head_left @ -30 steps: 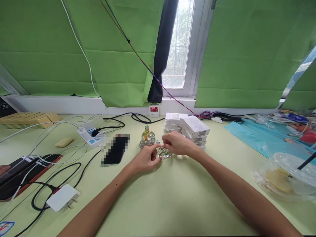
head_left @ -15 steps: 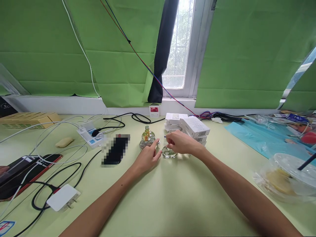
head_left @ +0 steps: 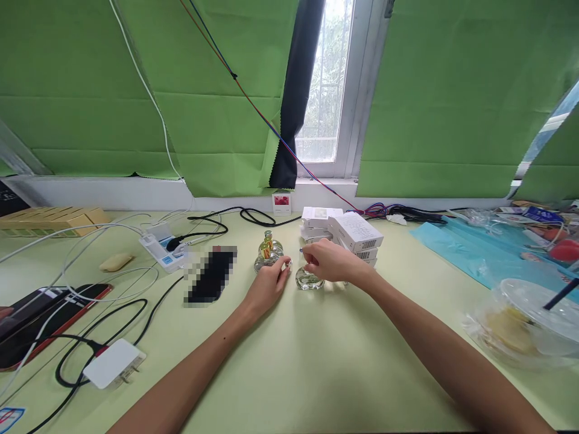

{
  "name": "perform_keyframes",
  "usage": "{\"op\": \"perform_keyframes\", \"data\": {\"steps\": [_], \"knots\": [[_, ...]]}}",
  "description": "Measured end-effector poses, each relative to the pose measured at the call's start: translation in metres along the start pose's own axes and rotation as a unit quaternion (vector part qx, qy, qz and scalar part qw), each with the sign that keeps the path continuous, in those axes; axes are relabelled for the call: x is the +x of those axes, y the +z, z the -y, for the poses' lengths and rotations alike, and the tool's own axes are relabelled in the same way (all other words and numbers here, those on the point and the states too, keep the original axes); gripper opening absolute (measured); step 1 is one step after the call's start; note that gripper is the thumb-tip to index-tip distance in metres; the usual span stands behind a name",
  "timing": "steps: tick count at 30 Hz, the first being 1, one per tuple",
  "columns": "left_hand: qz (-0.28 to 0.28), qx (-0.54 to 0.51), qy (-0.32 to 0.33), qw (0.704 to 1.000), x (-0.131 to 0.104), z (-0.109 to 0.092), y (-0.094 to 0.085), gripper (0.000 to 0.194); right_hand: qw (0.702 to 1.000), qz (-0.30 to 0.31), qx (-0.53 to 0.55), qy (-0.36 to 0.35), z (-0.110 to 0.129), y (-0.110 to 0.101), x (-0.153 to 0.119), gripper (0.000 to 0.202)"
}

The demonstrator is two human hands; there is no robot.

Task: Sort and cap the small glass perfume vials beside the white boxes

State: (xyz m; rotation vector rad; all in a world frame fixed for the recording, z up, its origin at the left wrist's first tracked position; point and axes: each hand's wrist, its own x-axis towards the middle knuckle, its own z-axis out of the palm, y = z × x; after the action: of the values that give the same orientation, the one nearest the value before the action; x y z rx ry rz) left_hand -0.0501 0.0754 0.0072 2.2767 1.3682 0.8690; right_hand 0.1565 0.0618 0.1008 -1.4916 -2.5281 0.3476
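Two clear glass bottles with gold-coloured necks stand one behind the other at the middle of the table. My left hand is just in front of and to the right of them. Its thumb and fingertips come together around a small clear piece, too small to name. Another clear glass bottle sits a little to the right. Over its top, my right hand is closed with curled fingers. These fingers cover the bottle's upper part, so what they pinch is hidden.
White boxes are stacked behind my right hand. Left lie a blurred black phone, a power strip, a charger and looping cables. At right are a lidded plastic cup and blue sheeting. Another person's fingers show far left.
My left hand has drawn slightly left, away from the single bottle, and its thumb has closed toward the fingertips. My right hand stays over that bottle. The view has shifted slightly.
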Motion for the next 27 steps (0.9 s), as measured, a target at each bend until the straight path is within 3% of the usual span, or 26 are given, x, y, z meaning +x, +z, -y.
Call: {"op": "perform_keyframes", "data": {"steps": [10, 17, 23, 27], "knots": [[-0.049, -0.004, 0.043, 0.998, -0.003, -0.008, -0.004, 0.022, 1.0, -0.006, 0.023, -0.011, 0.001, 0.001, 0.0, 0.023], [-0.132, -0.039, 0.079, 0.987, -0.007, -0.024, -0.009, 0.02, 0.997, -0.005, 0.072, -0.013, 0.003, -0.001, 0.0, 0.016], [-0.143, -0.065, 0.106, 0.982, -0.009, -0.024, -0.007, 0.02, 0.99, -0.076, 0.11, -0.051, 0.003, 0.001, 0.002, 0.021], [-0.132, -0.071, 0.099, 0.984, -0.009, -0.022, -0.005, 0.021, 0.985, -0.083, 0.132, -0.076, 0.005, 0.003, 0.003, 0.029]]}}
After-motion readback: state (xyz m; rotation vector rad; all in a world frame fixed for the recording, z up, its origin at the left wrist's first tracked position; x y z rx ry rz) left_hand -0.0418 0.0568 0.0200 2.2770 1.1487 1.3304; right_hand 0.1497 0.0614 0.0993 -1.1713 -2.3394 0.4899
